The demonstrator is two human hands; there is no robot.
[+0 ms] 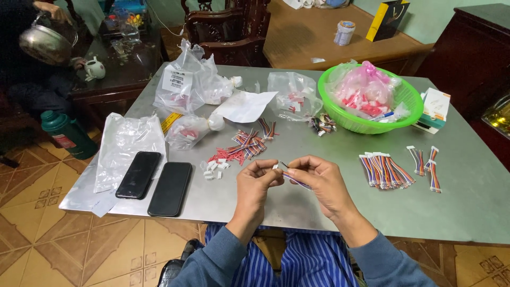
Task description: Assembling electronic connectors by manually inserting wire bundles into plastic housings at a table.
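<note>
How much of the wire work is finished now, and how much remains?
Done: a row of finished bundles lies at the right. In hand: left hand pinches a white plug, right hand holds a wire. Left: loose wires and plugs.

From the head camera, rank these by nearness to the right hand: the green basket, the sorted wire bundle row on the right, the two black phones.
Measured from the right hand:
1. Sorted wire bundle row, just to its right on the table.
2. Green basket, beyond it toward the far right edge.
3. Two black phones, farthest, out to the left past the left hand.
</note>
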